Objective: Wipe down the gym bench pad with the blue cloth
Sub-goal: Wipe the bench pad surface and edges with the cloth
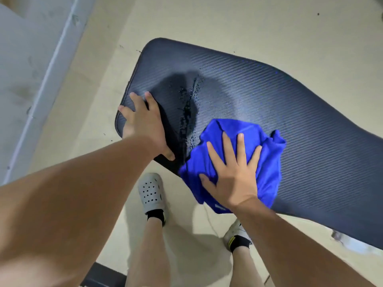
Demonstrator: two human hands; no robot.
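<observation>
R hand [234, 175] flat, fingers spread, pressing blue cloth [267, 162] on bench pad [310, 121] near edge; L hand [145, 125] open, bracing pad's end.

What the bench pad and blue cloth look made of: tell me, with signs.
Bench pad: probably vinyl or synthetic leather, dark, slight sheen; fine diagonal ribbing shows and liquid beads on it. Blue cloth: soft matte fabric, perhaps microfibre; it crumples into folds under the right hand.

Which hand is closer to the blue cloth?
Right. The right hand lies flat on the blue cloth, fingers spread, pressing it onto the bench pad. The left hand rests on the pad's end, apart from the cloth, across the wet streak.
</observation>
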